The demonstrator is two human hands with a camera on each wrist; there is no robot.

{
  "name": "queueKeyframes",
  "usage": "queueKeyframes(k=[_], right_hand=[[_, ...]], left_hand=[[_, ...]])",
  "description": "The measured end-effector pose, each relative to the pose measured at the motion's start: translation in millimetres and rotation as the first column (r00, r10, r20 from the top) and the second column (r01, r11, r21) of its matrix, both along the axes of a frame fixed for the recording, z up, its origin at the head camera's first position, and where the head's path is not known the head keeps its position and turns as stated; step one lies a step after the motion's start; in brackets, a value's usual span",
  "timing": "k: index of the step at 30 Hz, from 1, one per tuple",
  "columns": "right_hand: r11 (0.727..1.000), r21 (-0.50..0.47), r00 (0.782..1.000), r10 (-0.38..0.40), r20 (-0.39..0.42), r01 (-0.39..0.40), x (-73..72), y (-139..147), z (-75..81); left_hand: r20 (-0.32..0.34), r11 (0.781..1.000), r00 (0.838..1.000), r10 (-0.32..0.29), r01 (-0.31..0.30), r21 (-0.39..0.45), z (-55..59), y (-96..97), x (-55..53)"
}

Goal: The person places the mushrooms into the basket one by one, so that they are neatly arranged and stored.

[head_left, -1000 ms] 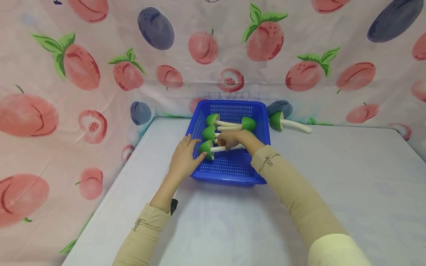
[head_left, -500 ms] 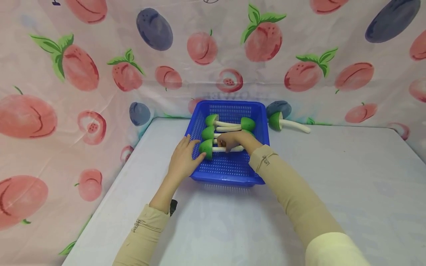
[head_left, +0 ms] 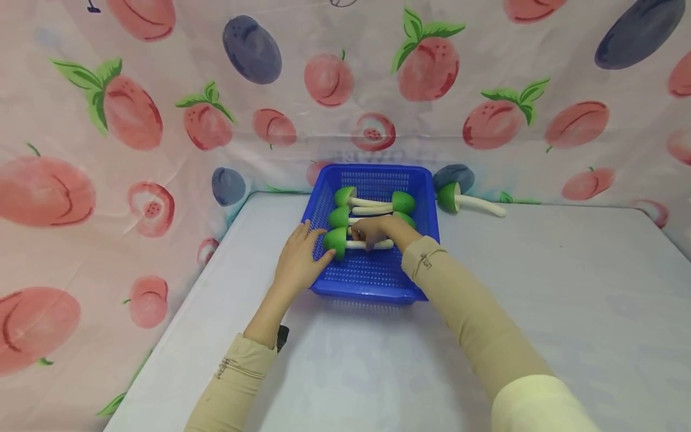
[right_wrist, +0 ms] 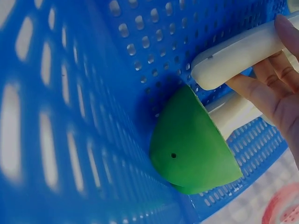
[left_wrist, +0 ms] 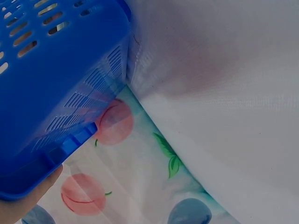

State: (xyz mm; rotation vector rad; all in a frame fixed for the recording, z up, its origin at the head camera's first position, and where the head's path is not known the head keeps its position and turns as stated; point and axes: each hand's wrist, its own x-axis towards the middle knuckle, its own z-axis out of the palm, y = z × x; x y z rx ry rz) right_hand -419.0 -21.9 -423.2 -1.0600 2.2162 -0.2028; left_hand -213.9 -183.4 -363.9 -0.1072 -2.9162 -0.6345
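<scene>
Inside the blue basket (head_left: 367,294) lie several toy mushrooms with green caps and white stems. My right hand (head_left: 375,230) reaches in and grips the stem of the nearest mushroom (head_left: 335,242). In the right wrist view, the thumb lies on one side of that white stem (right_wrist: 243,56) and the fingers on the other. Just beneath the stem's end sits another mushroom's green cap (right_wrist: 196,144). My left hand (head_left: 297,261) rests at the basket's left rim, fingers extended, with index finger and thumb beside the nearest mushroom's cap. Its palm side is hidden.
One more toy mushroom (head_left: 450,198) lies on the white table (head_left: 540,288), right of the basket and near the back. A fruit-print cloth (head_left: 329,132) hangs behind and to the left. Near the left wrist a small black object (head_left: 282,337) shows.
The nearest mushroom has turned slightly: its cap's open face no longer shows and its stem lies level across the basket. The right forearm has shifted slightly left; the left hand stays put.
</scene>
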Motion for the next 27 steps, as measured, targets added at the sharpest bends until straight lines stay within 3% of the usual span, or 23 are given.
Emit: queueKeyframes(k=[2, 6, 11, 15, 17, 18, 24, 25, 27], right_hand=[[1.000, 0.021, 1.000, -0.020, -0.015, 0.020, 15.4, 0.8, 13.2], [1.000, -0.021, 1.000, 0.002, 0.011, -0.002, 21.6, 2.7, 21.1], [0.999, -0.021, 0.999, -0.047, 0.012, 0.047, 30.2, 3.7, 30.9], [0.998, -0.054, 1.000, -0.016, 0.021, 0.017, 10.0, 4.4, 6.6], [0.998, -0.067, 1.000, -0.006, 0.012, 0.007, 11.0, 5.3, 5.1], [0.996, -0.090, 1.000, 0.009, 0.025, -0.006, 1.5, 5.3, -4.3], [0.998, -0.054, 0.999, -0.027, -0.026, 0.026, 34.6, 6.2, 31.1], [0.999, -0.025, 0.998, -0.049, -0.041, 0.048, 47.1, 6.2, 43.6], [0.998, -0.032, 0.998, -0.049, -0.049, 0.047, 58.0, 8.6, 52.5]], left_hand=[[0.005, 1.000, 1.000, 0.001, -0.001, -0.002, -0.7, 0.6, 0.2], [0.004, 1.000, 1.000, 0.006, -0.006, -0.009, -1.3, 1.2, 0.5], [0.004, 1.000, 1.000, 0.008, -0.008, -0.005, -1.3, 1.6, -0.4], [0.007, 1.000, 1.000, 0.011, -0.011, -0.001, -1.6, 1.0, -0.1], [0.010, 1.000, 1.000, 0.012, -0.012, 0.000, -2.0, 0.6, 0.3], [0.011, 1.000, 1.000, 0.013, -0.013, 0.000, -2.1, 0.6, 0.5], [0.001, 1.000, 1.000, 0.012, -0.012, 0.002, -2.3, 0.9, -0.2], [0.000, 1.000, 1.000, 0.011, -0.011, 0.002, -2.4, 1.1, -0.5], [0.000, 1.000, 1.000, 0.008, -0.008, -0.001, -2.6, 1.5, -1.1]])
